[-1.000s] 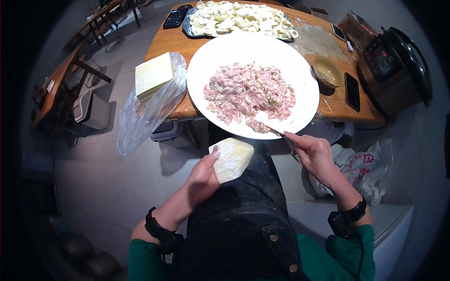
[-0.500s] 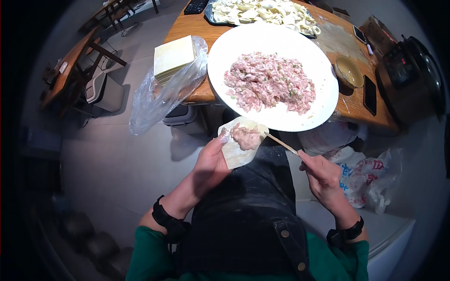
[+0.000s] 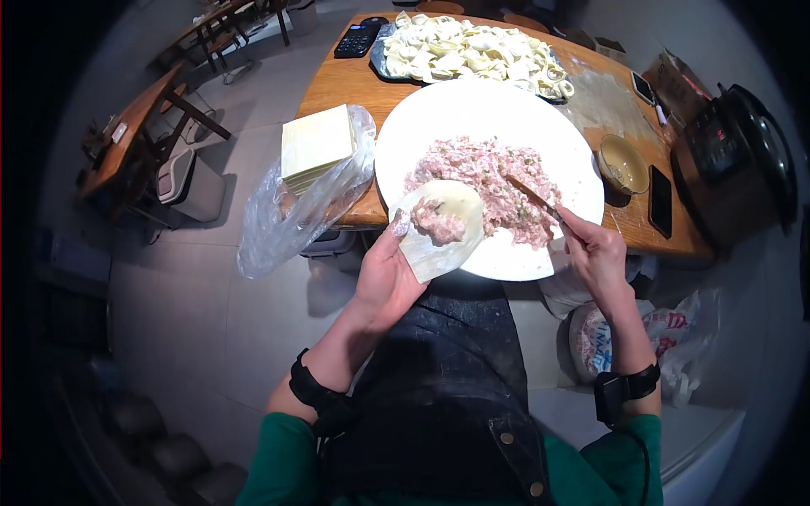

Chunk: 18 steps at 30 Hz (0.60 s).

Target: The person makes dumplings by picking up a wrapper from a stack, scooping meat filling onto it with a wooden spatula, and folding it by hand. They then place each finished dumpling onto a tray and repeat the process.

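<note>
My left hand (image 3: pixel 388 274) is closed on a pale dumpling wrapper (image 3: pixel 460 207), its thumb over the edge. A lump of pink minced meat (image 3: pixel 439 224) lies on that wrapper, close to the plate's front rim. Over the large white plate (image 3: pixel 472 110), my right hand (image 3: pixel 597 253) grips a thin wooden stick (image 3: pixel 533 196). The stick's tip touches the heap of minced meat (image 3: pixel 489 160), which has green bits in it. To the left, a stack of square wrappers (image 3: pixel 316 143) rests partly in a clear plastic bag (image 3: pixel 291 219).
Folded dumplings (image 3: pixel 472 51) fill a dark tray at the back of the wooden table (image 3: pixel 333 84). A black calculator (image 3: pixel 359 38) lies beside it. At the right are a bowl (image 3: pixel 624 164), a phone (image 3: pixel 661 202) and a black cooker (image 3: pixel 734 160). Plastic bags (image 3: pixel 666 337) sit below.
My right hand has moved the stick from the wrapper's edge up to the heap on the plate. The left hand still holds the filled wrapper, and the view has tilted upward.
</note>
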Each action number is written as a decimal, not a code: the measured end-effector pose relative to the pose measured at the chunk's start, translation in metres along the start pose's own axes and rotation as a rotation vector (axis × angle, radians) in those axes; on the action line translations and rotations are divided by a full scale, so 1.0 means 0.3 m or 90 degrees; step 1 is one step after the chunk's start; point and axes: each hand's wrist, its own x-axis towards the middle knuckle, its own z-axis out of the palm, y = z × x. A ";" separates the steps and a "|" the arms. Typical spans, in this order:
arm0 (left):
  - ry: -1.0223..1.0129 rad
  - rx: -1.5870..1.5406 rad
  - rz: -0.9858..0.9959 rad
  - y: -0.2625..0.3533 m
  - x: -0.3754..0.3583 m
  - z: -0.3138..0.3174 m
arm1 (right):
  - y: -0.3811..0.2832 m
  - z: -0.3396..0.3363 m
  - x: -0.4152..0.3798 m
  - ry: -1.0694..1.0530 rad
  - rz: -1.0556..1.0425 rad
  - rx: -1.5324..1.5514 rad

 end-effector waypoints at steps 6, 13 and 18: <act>-0.040 -0.024 -0.004 0.019 0.044 -0.016 | -0.099 -0.100 0.013 -0.063 0.216 0.503; -0.018 0.039 0.026 0.042 0.037 0.021 | -0.123 -0.058 0.046 -0.044 0.190 0.575; 0.015 0.014 0.061 0.058 0.001 -0.012 | -0.079 -0.021 0.042 -0.154 0.281 0.465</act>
